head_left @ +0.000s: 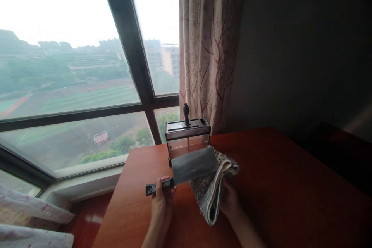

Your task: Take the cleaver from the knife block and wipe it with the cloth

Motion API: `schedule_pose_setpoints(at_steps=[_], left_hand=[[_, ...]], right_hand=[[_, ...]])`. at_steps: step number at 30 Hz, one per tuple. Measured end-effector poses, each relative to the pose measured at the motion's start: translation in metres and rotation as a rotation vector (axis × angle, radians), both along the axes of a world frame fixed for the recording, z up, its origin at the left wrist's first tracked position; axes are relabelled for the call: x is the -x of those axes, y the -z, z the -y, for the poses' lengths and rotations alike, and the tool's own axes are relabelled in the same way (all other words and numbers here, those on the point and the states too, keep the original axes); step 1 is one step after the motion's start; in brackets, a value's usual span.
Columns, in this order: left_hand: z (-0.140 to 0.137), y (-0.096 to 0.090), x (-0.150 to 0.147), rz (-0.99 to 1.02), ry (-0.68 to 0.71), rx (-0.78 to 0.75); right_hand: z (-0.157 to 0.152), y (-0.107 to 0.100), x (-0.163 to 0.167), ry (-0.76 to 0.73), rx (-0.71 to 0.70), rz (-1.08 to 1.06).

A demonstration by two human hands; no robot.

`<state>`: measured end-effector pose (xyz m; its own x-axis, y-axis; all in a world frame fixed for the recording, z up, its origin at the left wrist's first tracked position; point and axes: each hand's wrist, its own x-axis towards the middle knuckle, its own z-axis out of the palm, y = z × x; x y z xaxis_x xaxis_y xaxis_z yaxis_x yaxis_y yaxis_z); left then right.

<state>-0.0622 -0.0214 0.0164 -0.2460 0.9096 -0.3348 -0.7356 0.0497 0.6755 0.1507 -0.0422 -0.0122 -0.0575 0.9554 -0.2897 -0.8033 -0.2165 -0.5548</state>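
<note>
My left hand (163, 197) is closed around the black handle of a cleaver (193, 166), thumb on top. The broad grey blade points right, raised above the table. Behind the blade and at its right end is a folded grey cloth (210, 193) with pale edges, shaggy in texture. My right hand (230, 197) grips this cloth from its right side; the fingers are partly hidden by it. Just beyond the blade stands a knife block (188, 128) with clear sides and a slotted top, and one black-handled tool stands upright in it.
A reddish-brown wooden table (270, 186) lies under my hands. Behind it hangs a patterned curtain (215, 46) beside a large window with a dark frame (128, 19). A pale curtain (31, 213) is at the lower left. The dark wall (302, 46) is on the right.
</note>
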Motion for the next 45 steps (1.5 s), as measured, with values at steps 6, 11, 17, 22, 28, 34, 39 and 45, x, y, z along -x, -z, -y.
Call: schedule_pose_setpoints(at_steps=[6,11,17,22,28,34,39,45], left_hand=[[0.010,-0.002,-0.002,0.047,0.314,-0.074],[0.016,-0.009,0.001,0.122,0.576,-0.123],[0.013,-0.008,-0.001,-0.083,0.446,-0.087],[0.012,-0.001,-0.007,-0.206,0.499,-0.135],[0.016,-0.003,-0.016,-0.272,0.451,-0.112],[0.018,-0.001,-0.020,-0.323,0.495,-0.127],[0.020,0.006,-0.021,-0.368,0.494,-0.159],[0.023,0.001,-0.021,-0.349,0.418,-0.085]], right_hand=[[-0.023,-0.021,0.004,0.128,0.027,-0.080],[-0.031,-0.033,-0.004,0.204,0.002,-0.148],[-0.031,-0.037,-0.017,0.255,-0.029,-0.072],[-0.030,-0.044,-0.019,0.322,-0.087,-0.110],[-0.023,-0.048,-0.003,0.332,-0.111,-0.064],[-0.020,-0.037,0.023,0.263,-0.048,-0.084],[-0.020,-0.029,0.043,0.208,0.018,-0.126],[-0.014,-0.027,0.061,0.225,0.011,0.046]])
